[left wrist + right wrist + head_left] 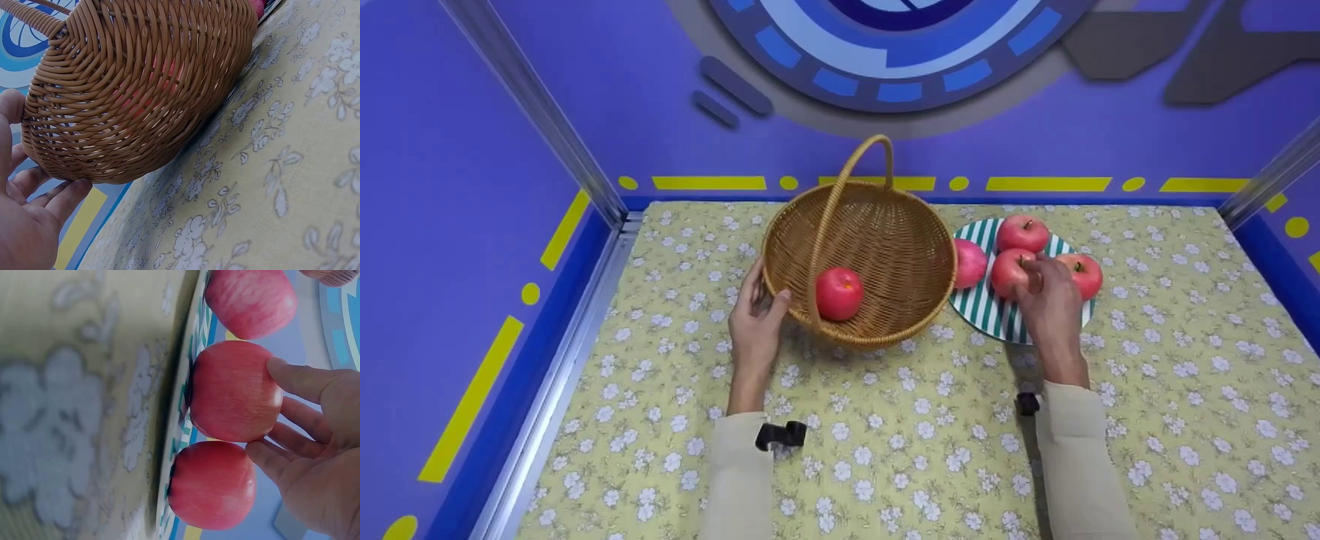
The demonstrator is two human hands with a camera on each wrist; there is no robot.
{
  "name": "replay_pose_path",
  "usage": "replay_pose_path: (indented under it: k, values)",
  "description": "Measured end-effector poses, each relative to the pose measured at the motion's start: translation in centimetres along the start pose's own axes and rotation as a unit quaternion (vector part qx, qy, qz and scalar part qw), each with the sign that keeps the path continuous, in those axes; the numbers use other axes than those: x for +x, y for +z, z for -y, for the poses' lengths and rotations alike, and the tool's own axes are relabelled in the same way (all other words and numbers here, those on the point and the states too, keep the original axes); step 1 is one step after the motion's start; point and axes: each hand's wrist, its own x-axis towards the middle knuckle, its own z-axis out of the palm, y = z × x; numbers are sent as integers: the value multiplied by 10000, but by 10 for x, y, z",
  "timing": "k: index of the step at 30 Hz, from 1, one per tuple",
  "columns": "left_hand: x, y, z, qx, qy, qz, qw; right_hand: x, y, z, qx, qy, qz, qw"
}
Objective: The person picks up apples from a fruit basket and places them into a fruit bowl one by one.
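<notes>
A wicker basket (885,255) with a tall arched handle stands left of centre, one red apple (838,294) inside. At its left side my left hand (756,330) grips it, thumb at the rim and fingers against the outer weave, as the left wrist view shows. On the right, a green-and-white striped plate (986,319) bears several apples. My right hand (1048,300) holds the front middle apple (233,391) between thumb and fingers, and this apple is still among the others on the plate. Beside it lie a right apple (1081,276), a back apple (1023,233) and a left apple (970,264).
A yellow floral cloth (870,450) covers the table. Behind it rises a blue printed panel (660,135), close to the basket and plate. The plate's left edge lies against or just beneath the basket's right side. A metal frame rail (555,405) runs along the left edge.
</notes>
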Motion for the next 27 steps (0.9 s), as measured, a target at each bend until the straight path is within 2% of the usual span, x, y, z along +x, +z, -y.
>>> replay_pose_path:
  k: [8, 15, 27]
  values:
    - [0, 1, 0, -72, -23, -10, 10000, -1, 4, -1, 12, -69, -112, 9999]
    - [1, 1, 0, -121, 18, -10, 9999, -1, 2, 6, -4, -23, -34, 10000]
    - [2, -1, 2, -11, 103, -28, 9999, 0, 18, 21, -14, -818, 311, 9962]
